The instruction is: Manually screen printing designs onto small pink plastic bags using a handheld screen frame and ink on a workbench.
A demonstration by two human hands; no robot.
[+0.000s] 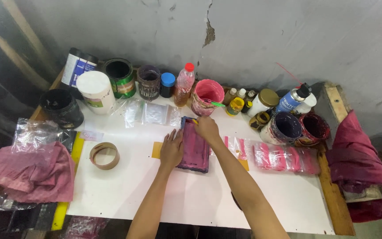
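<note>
Pink cloth (32, 175) at table's 9 o'clock edge, tape roll (104, 155) just right of it. Left hand (172, 149) lies flat, fingers spread, palm pressing left edge of ink-stained frame (194, 148) at table centre; grips nothing. Right hand (207, 128) at frame's 12 o'clock end, fingers curled round a small tool w/ yellow tip; tool mostly hidden, can't tell what kind. Pink-stained tub (207, 96) just beyond at 12 o'clock. Pink packets (284, 157) at 3 o'clock, paint cans (295, 128) behind them.

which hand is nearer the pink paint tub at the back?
Right. The right hand sits just below the pink tub, at the dark pink slab's top; the left hand lies lower, further left.
</note>
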